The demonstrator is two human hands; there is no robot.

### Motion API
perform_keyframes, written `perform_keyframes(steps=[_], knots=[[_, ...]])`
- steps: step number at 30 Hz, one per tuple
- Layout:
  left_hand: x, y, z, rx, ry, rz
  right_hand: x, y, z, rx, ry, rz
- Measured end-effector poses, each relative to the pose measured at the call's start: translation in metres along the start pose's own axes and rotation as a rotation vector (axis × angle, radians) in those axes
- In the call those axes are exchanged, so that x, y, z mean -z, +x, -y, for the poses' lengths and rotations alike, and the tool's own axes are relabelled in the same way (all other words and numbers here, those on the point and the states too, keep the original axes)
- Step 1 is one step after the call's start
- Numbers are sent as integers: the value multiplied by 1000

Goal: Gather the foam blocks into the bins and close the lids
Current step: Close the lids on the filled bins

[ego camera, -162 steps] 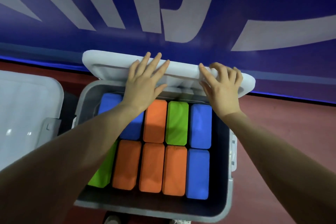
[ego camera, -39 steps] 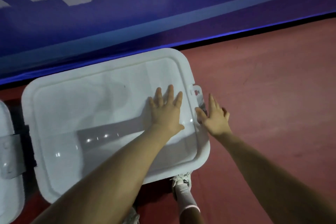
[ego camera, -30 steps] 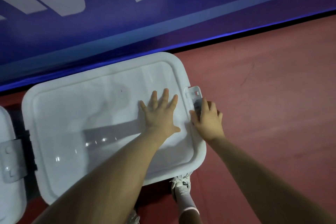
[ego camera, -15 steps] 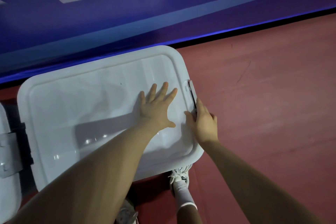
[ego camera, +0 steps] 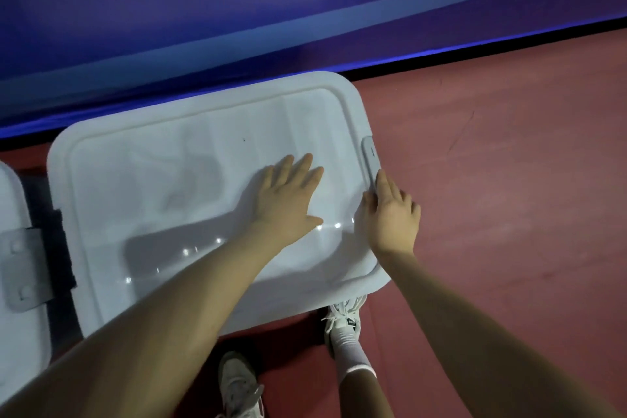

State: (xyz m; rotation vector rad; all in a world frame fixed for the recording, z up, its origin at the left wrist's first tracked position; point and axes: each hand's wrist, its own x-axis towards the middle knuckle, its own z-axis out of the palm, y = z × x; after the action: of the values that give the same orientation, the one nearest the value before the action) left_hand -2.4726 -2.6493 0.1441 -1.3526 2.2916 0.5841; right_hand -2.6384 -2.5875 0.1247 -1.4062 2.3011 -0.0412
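A white plastic bin lid (ego camera: pixel 163 187) lies flat over its bin on the red floor, so the foam blocks inside are hidden. My left hand (ego camera: pixel 285 193) presses flat on the right half of the lid with fingers spread. My right hand (ego camera: pixel 390 210) rests at the lid's right edge, fingers straight and pressing against the grey side latch (ego camera: pixel 369 156), which lies folded up against the rim.
A second white bin (ego camera: pixel 17 248) with a grey latch stands at the left edge, a dark gap between the two. A blue wall with pale stripes (ego camera: pixel 305 10) runs right behind the bins. My feet in pale shoes (ego camera: pixel 342 319) stand at the bin's front.
The lid was swung down from open onto the bin. Over the last second the right latch went from sticking out to folded against the rim under my right hand. My left hand stayed flat.
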Motion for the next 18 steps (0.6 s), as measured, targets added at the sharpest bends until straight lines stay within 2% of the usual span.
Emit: perform_keyframes(steps=[2,4,7,11,15,18], knots=[[-5,-19,13,71,-85,-87,0,-6,10,104,-74,-97],[-10,-36,30,152,-192,-177,-3,-14,26,254,-152,-126],[-20,-62,66,221,-221,-277,-13,-28,59,466,-206,-74],[-40,-105,121,329,-244,-298,-31,-47,109,695,-168,-14],[-65,-150,172,436,-257,-375,-53,-65,159,840,-206,85],[-86,-177,206,447,-208,-437,-70,-74,196,905,-249,177]])
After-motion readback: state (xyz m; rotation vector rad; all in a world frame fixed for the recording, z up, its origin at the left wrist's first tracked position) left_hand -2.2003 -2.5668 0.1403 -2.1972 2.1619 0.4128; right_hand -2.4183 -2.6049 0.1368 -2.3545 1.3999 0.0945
